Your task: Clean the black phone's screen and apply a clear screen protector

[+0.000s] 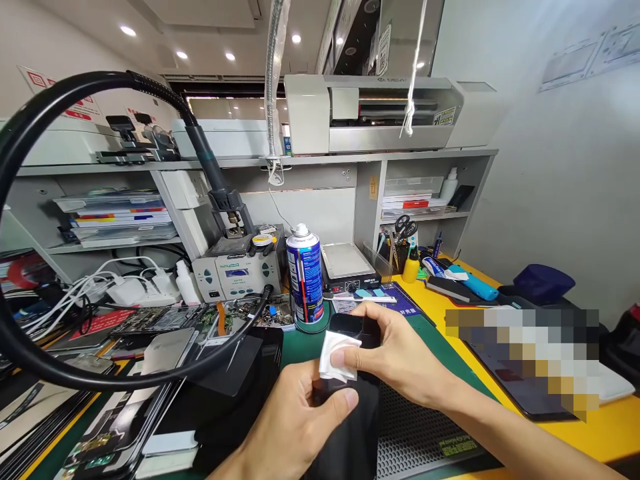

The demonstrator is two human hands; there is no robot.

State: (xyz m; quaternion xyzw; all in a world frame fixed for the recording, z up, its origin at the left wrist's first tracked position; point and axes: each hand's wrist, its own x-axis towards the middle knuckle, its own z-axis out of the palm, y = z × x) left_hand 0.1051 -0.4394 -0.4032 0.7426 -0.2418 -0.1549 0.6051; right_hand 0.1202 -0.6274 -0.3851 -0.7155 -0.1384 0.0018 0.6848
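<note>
My left hand point(305, 413) is wrapped round the side of a glossy black phone point(345, 433), its thumb lying across the dark face. With its thumb, my right hand point(395, 350) presses a folded white wipe point(339, 353) against the upper part of the phone, while its fingers reach round the top edge. The phone is tilted up in front of me, and its lower end runs out of the picture. Below and to the right of it lies a dark perforated mat point(425, 433). What the phone's back looks like is hidden.
A blue spray can point(304, 273) stands just beyond my hands. The black hose point(60, 380) of a hot air station point(237, 273) loops across the left. Circuit boards point(175, 321) and phone parts crowd that side. A hot plate point(350, 267) sits behind; a dark tablet point(520, 387) lies right.
</note>
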